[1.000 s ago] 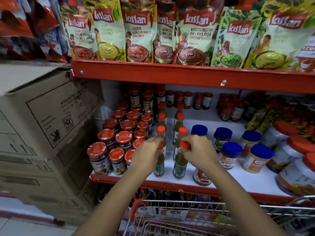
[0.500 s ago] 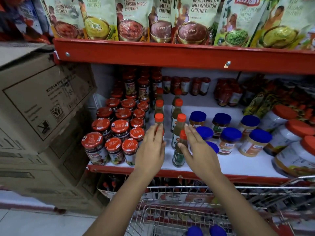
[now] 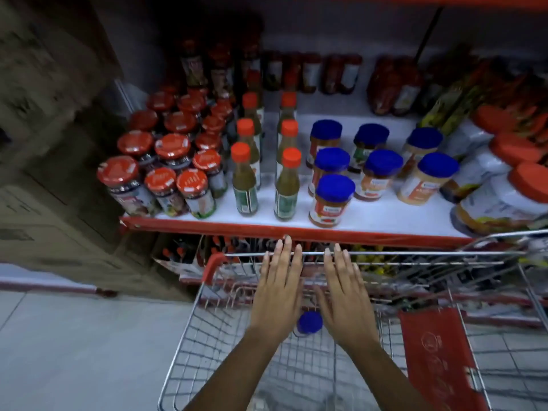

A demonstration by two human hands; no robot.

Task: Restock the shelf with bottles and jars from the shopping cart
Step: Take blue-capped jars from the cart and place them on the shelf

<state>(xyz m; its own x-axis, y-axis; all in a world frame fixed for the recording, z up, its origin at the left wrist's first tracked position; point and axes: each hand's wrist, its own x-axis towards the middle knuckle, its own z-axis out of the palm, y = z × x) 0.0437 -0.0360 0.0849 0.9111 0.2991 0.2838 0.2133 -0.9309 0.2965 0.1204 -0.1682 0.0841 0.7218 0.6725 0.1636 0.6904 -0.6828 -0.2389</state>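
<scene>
My left hand (image 3: 278,289) and my right hand (image 3: 344,292) hover flat over the wire shopping cart (image 3: 207,310), fingers spread, holding nothing. Between them, down in the cart, shows a blue-lidded jar (image 3: 310,321). On the white shelf (image 3: 370,215) stand two rows of green sauce bottles with orange caps; the front two are the left bottle (image 3: 244,182) and the right bottle (image 3: 287,186). Left of these are red-lidded jars (image 3: 166,161). To their right stand blue-lidded jars (image 3: 335,197).
Large white jars with orange lids (image 3: 510,191) lie at the shelf's right end. Dark bottles (image 3: 308,72) line the shelf's back. Cardboard boxes (image 3: 44,143) are stacked on the left. The cart's red child-seat flap (image 3: 436,360) is at the right. A lower shelf (image 3: 189,256) holds more bottles.
Both hands have let go of the green bottles on the shelf and pulled back down over the cart. The camera has tilted down, so the top shelf of pouches is out of view.
</scene>
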